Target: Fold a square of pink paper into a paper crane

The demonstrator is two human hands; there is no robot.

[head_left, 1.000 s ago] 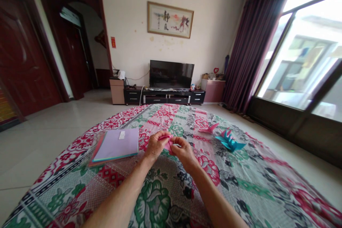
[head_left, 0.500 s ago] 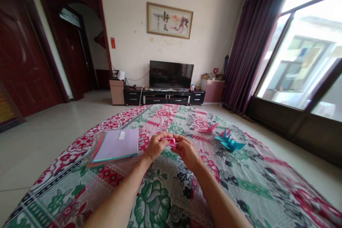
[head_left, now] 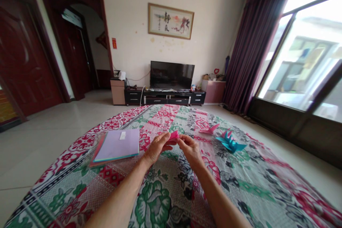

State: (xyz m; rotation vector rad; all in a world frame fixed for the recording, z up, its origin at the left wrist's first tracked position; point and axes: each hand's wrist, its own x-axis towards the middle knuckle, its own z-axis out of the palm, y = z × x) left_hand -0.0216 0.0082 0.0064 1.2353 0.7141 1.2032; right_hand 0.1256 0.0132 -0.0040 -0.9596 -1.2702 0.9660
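Between my two hands is a small folded piece of pink paper (head_left: 174, 135), held just above the table. My left hand (head_left: 157, 146) pinches it from the left, thumb on top and fingers beneath. From the right, my right hand (head_left: 188, 146) grips its edge between thumb and fingertips. The paper's lower side is partly hidden by my fingers. To the right of my hands lie a pink folded paper crane (head_left: 210, 129) and a group of blue paper cranes (head_left: 231, 143), with more pink paper behind the blue.
A stack of coloured paper (head_left: 117, 145), lilac on top with a small white label, lies to the left. A flowered cloth (head_left: 153, 203) covers the round table. Beyond it stand a low black cabinet (head_left: 167, 97) and a television (head_left: 172, 74).
The pink paper has turned and risen slightly, showing more above the fingers. My right hand has shifted a little right and now grips its right end.
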